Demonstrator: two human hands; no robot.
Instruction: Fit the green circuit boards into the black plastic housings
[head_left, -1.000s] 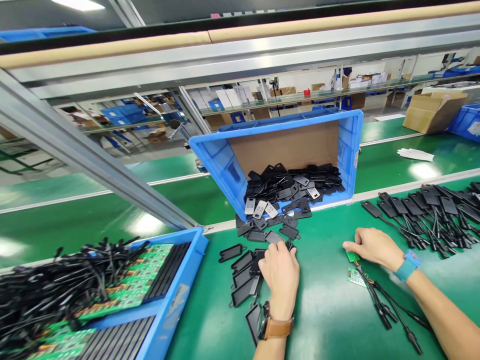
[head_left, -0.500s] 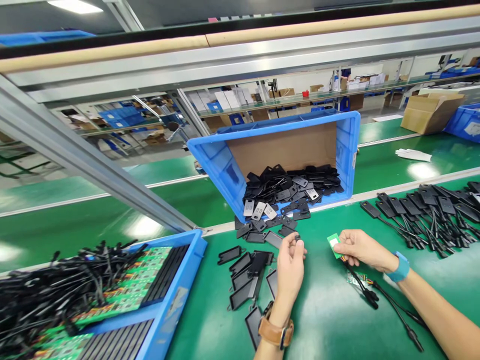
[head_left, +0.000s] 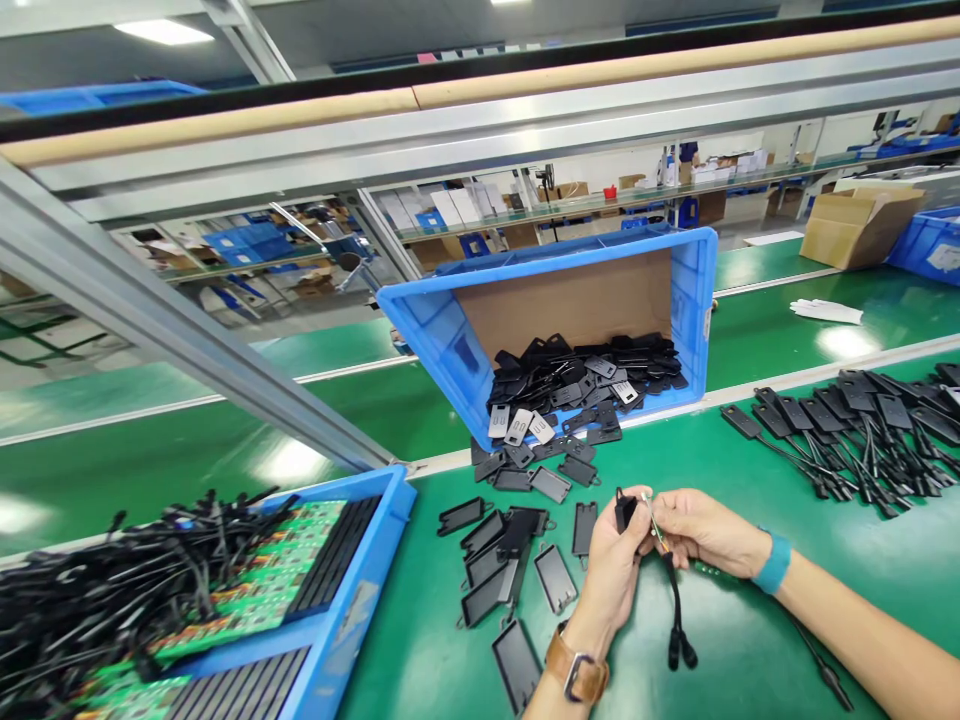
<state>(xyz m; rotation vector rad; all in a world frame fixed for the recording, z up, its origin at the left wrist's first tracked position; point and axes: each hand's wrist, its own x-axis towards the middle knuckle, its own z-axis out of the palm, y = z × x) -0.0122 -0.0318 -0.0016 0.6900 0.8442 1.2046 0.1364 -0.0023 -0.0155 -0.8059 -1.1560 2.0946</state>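
My left hand [head_left: 613, 565] is closed on a small black plastic case [head_left: 624, 508], held upright and partly covered by the fingers. Close against it, my right hand [head_left: 709, 530] pinches a circuit board [head_left: 655, 522], seen nearly edge-on. From that board a short black cable [head_left: 676, 610] with two plug ends hangs down. Whether board and case touch, I cannot tell. Beneath my right wrist lies another board, mostly hidden, with its black cable [head_left: 825, 672] running toward the front. Left of my hands, several open black case halves [head_left: 555, 578] are spread on the green table [head_left: 420, 640].
A tipped blue bin [head_left: 705, 300] spills black and grey case parts [head_left: 551, 475] at the back. At left, a blue tray [head_left: 375, 560] holds boards and cables [head_left: 142, 580]. Cased cables [head_left: 862, 410] lie at right. A metal post [head_left: 225, 350] slants across the left.
My hands have come together, the right moving left with the board and the left moving right with the case. The board has turned from face-on to nearly edge-on.
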